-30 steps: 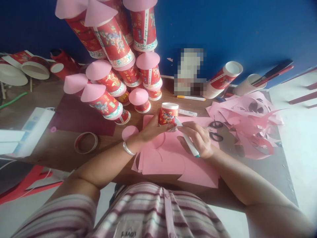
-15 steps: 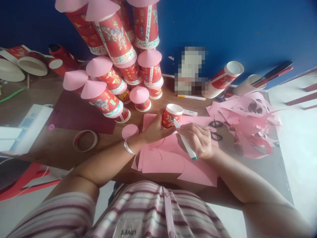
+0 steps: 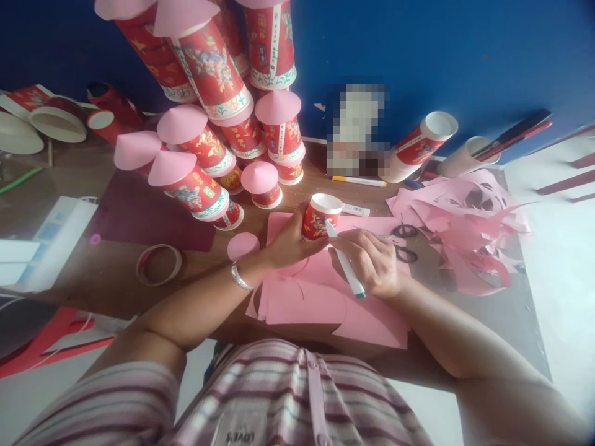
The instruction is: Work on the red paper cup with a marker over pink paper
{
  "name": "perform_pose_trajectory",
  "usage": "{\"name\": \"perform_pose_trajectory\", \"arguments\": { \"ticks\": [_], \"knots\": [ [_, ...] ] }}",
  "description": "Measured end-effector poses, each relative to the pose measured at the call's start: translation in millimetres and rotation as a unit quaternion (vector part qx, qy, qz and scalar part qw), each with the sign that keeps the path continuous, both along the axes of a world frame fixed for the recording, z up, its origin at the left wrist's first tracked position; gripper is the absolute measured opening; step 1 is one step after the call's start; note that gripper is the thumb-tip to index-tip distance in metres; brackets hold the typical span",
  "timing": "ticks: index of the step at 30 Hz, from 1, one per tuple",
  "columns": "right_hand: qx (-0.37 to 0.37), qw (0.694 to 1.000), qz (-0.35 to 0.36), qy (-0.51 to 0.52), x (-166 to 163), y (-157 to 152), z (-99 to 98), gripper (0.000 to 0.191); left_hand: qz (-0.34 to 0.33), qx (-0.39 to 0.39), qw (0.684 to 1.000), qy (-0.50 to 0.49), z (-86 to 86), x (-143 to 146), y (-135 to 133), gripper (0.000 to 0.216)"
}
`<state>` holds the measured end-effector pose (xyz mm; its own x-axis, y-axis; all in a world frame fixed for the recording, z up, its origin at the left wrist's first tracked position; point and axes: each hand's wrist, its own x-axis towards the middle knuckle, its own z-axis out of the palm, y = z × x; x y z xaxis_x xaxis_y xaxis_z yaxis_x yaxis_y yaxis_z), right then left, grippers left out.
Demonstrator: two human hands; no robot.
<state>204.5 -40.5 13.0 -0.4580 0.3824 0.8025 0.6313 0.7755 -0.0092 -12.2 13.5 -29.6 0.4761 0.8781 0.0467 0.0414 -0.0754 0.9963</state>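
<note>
My left hand (image 3: 292, 240) is closed round a red paper cup (image 3: 315, 224) with a white rim, its mouth facing up. In my right hand (image 3: 369, 257) is a white marker (image 3: 348, 269) with a green end, gripped like a pen. The marker's upper tip meets or nearly meets the cup's patterned side; exact contact is too small to tell. Below both hands lie pink paper sheets (image 3: 297, 303) with curved pencil-like lines. A small pink paper disc (image 3: 243, 246) rests left of the cup.
Stacked red cups with pink cone tops (image 3: 216, 68) rise at the back left. Black-handled scissors (image 3: 406, 254) and pink paper scraps (image 3: 469, 229) lie on the right. A tape roll (image 3: 159, 265) is on the left. A pen cup (image 3: 465, 158) and a tall red-and-white cup stack (image 3: 423, 145) stand behind.
The cup has shifted very slightly left in view, along with the marker's tip. Both hands keep their hold.
</note>
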Motion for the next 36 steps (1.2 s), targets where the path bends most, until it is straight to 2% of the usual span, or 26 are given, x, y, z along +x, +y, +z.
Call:
{"name": "perform_pose_trajectory", "arguments": {
  "ticks": [5, 20, 25, 29, 36],
  "knots": [
    [-0.011, 1.0, 0.009, 0.005, -1.1, -0.8, 1.3, 0.035, 0.007, -0.002, 1.0, 0.013, 2.5, -0.6, -1.3, 0.08],
    [-0.018, 1.0, 0.021, -0.008, -2.4, -4.8, 3.4, 0.022, 0.006, 0.006, 1.0, 0.028, 7.8, -1.0, -2.1, 0.088],
    [-0.028, 0.999, 0.029, -0.006, -2.3, -5.6, 3.7, 0.029, 0.006, 0.004, 1.0, 0.017, 6.8, -0.1, -1.9, 0.089],
    [-0.025, 0.999, 0.03, -0.004, -3.0, -5.6, 3.5, 0.022, 0.005, 0.002, 1.0, 0.01, 6.8, 0.0, -1.9, 0.09],
    [-0.028, 0.999, 0.034, 0.0, -2.4, -6.7, 1.6, 0.029, 0.003, 0.005, 1.0, 0.009, 5.2, -0.1, -2.3, 0.088]
  ]
}}
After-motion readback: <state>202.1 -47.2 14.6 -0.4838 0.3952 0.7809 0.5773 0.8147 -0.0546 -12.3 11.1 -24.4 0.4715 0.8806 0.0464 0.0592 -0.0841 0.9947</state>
